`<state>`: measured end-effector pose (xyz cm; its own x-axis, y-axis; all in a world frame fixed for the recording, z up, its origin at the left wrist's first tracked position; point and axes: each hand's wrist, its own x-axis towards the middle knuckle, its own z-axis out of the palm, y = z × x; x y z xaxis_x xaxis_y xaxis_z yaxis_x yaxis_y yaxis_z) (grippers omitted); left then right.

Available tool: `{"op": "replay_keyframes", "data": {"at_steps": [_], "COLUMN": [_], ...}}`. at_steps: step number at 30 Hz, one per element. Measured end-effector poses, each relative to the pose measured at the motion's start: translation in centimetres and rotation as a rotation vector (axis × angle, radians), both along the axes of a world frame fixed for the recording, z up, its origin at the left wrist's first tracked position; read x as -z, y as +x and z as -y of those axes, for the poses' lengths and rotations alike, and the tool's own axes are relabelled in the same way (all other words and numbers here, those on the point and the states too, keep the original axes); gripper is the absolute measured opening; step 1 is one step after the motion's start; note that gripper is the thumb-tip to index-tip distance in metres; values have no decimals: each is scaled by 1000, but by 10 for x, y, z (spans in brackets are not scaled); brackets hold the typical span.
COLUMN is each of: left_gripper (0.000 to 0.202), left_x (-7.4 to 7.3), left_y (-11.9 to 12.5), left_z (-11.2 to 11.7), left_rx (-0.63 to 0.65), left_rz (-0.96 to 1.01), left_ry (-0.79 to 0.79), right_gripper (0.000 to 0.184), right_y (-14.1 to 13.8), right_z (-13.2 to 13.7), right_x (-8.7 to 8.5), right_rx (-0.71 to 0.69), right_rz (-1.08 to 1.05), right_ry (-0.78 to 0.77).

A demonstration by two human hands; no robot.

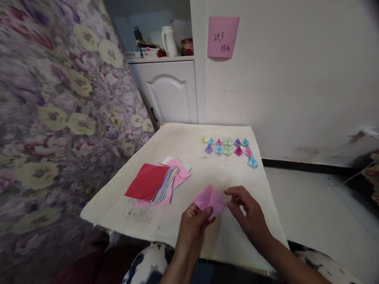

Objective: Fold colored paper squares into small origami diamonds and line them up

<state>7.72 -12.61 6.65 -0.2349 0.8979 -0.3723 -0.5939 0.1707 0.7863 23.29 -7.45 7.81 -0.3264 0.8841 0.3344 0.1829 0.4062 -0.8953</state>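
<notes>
White jug (170,41) above panelled cupboard door (171,96)

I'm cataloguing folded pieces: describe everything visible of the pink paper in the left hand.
The pink folded paper looks thin and roughly diamond-shaped, with creases meeting near its middle. It is held above the cream tabletop, its lower part pinched by the left hand. The right hand is near its right corner; contact is unclear.

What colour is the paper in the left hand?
The folded paper in the left hand is pink, best seen in the head view.
</notes>
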Motion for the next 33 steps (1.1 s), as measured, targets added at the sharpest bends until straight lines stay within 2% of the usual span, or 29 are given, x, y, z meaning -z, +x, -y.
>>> {"op": "replay_keyframes", "data": {"at_steps": [2, 4, 7, 9, 12, 15, 22, 28, 33], "left_gripper": [28, 28, 25, 24, 19, 24, 32, 21, 19], "left_x": [2, 4, 6, 5, 2, 1, 10, 13, 11], "left_y": [1, 2, 5, 6, 7, 7, 7, 7, 4], "left_z": [0, 0, 0, 1, 2, 2, 1, 1, 0], "left_rx": [-5, 4, 43, 68, 89, 91, 51, 92, 52], "left_rz": [11, 32, 55, 57, 44, 6, -70, -119, -99], "left_ry": [-7, -10, 0, 0, 2, 27, 25, 34, 31], "right_gripper": [29, 29, 26, 26, 26, 25, 26, 21, 19], "right_y": [-2, -6, -11, -13, -13, -13, -14, -16, -10], "right_z": [-4, -7, -8, -7, -6, -6, -7, -6, -8], "right_x": [2, 6, 14, 17, 17, 16, 20, 17, 17], "right_rx": [57, -16, -151, -157, -102, -79, -76, -18, -132], "right_rz": [-27, -51, -128, -153, -102, -79, -105, -41, -132], "right_ry": [-251, -441, -590, -600, -521, -491, -501, -450, -565]}}
